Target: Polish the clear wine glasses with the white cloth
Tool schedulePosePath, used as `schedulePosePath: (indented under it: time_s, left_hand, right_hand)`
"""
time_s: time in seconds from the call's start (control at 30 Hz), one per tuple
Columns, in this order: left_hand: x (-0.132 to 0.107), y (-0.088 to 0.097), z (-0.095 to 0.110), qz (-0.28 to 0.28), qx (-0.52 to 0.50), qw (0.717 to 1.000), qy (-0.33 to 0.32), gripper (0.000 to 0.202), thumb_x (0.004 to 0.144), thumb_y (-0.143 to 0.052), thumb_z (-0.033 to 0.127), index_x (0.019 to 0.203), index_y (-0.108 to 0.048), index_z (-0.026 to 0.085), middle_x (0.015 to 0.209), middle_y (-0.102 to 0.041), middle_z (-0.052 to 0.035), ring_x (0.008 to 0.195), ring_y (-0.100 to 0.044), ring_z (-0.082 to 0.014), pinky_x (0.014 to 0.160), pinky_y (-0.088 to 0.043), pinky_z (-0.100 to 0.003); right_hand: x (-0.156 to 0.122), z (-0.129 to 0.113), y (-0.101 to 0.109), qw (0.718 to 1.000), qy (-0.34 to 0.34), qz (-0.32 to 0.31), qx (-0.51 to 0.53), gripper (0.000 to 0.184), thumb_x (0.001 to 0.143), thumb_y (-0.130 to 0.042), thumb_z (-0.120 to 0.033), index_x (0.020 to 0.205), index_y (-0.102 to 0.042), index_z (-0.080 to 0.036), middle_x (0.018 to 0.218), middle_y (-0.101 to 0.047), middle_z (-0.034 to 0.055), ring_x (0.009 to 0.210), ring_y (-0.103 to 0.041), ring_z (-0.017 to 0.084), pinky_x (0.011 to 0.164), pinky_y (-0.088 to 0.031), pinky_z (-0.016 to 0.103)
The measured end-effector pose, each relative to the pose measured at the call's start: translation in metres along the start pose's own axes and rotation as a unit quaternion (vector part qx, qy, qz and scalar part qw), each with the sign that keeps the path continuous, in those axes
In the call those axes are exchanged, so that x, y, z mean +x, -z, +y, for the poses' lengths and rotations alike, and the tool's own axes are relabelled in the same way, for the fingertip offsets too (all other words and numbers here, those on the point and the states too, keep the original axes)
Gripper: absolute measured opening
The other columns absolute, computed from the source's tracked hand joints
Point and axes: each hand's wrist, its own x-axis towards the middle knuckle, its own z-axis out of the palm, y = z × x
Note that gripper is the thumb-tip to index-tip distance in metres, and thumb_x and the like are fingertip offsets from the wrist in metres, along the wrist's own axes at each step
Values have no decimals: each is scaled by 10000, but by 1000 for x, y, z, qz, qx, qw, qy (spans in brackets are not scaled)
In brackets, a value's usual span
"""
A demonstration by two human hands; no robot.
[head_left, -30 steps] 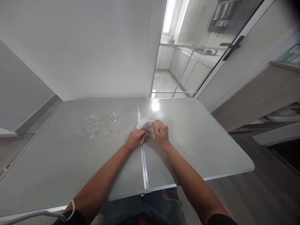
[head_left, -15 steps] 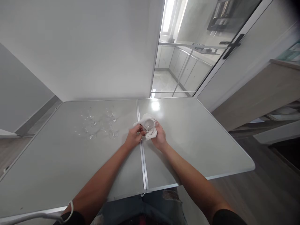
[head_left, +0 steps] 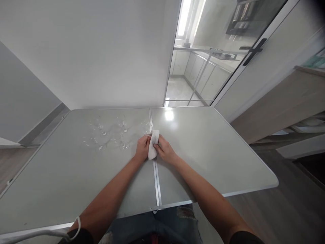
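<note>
Both my hands meet over the centre seam of a pale grey folding table [head_left: 208,149]. My left hand [head_left: 142,148] is closed around the stem of a clear wine glass [head_left: 146,128], whose bowl shows just above the fingers. My right hand [head_left: 164,151] is closed on a white cloth [head_left: 153,145] and presses it against the glass. Several other clear wine glasses [head_left: 109,135] stand in a group on the left half of the table, a short way from my left hand.
A white wall stands behind the table. At the back right a glass sliding door [head_left: 203,57] with a black handle opens onto a kitchen. A wooden shelf unit [head_left: 286,101] stands to the right. A white cord [head_left: 38,232] lies near the table's front left edge.
The cloth, earlier wrapped around the glass bowl, now hangs folded between my hands. The glass bowl has emerged above my left hand, and both hands have shifted slightly left.
</note>
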Motion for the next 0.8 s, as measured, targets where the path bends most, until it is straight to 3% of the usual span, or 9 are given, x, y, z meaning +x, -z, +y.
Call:
schedulePosePath:
  time_s: [0.13,0.27,0.37,0.43,0.57,0.7,0.73,0.8]
  left_hand:
    - [1,0,4,-81,-2,995,-59,340,1011,-443,329,770,-635,185,768,-641,-48,717,-586,-175,704,-480,-319]
    - [2,2,8,-92,-12,992,-85,251,1009,-458,307,887,-649,199,891,-654,-69,893,-612,-204,829,-498,-360]
    - [3,2,6,-34,-55,997,-42,152,951,-592,358,986,-594,210,1070,-639,-90,1022,-602,-212,832,-506,-348]
    - [3,1,5,-2,-128,992,10,321,898,-676,408,1111,-519,226,1215,-610,-112,1059,-608,-207,827,-514,-332]
    - [3,1,9,-63,-289,952,76,676,864,-714,477,1378,-329,264,1258,-640,-138,1047,-655,-215,931,-507,-382]
    - [2,4,16,-78,-354,926,110,699,878,-693,492,1424,-330,251,1174,-661,-129,1042,-675,-241,893,-526,-375]
    - [2,4,16,-68,-350,927,111,689,876,-697,489,1417,-343,249,1161,-661,-123,1052,-671,-242,899,-525,-376]
    - [1,4,15,-39,-327,938,106,704,860,-718,482,1414,-355,244,1129,-663,-109,1064,-662,-241,924,-517,-382]
  right_hand:
    - [1,6,4,995,-11,60,-84,94,909,-555,-267,974,-512,-215,963,-551,70,889,-501,233,823,-456,380]
    - [2,8,10,992,-43,75,-95,88,926,-524,-290,889,-532,-210,891,-551,61,865,-484,234,800,-425,371]
    - [3,11,13,991,-106,81,10,180,922,-563,-370,931,-603,-194,847,-570,36,810,-499,206,738,-419,325]
    - [3,13,12,984,-133,65,98,253,896,-611,-437,912,-643,-186,839,-578,29,796,-511,191,698,-414,295]
    - [1,10,7,943,-187,-12,274,348,834,-695,-519,870,-678,-174,831,-600,31,743,-530,167,650,-408,270]
    - [1,-1,7,887,-241,-38,392,419,796,-744,-536,1016,-665,-187,828,-637,33,696,-558,163,641,-434,271]
    - [1,-3,8,889,-239,-36,389,437,800,-741,-532,1061,-656,-192,844,-644,35,704,-566,166,647,-440,272]
    - [2,-5,13,921,-212,-30,326,429,830,-713,-514,1107,-648,-192,870,-650,37,732,-572,172,662,-443,274]
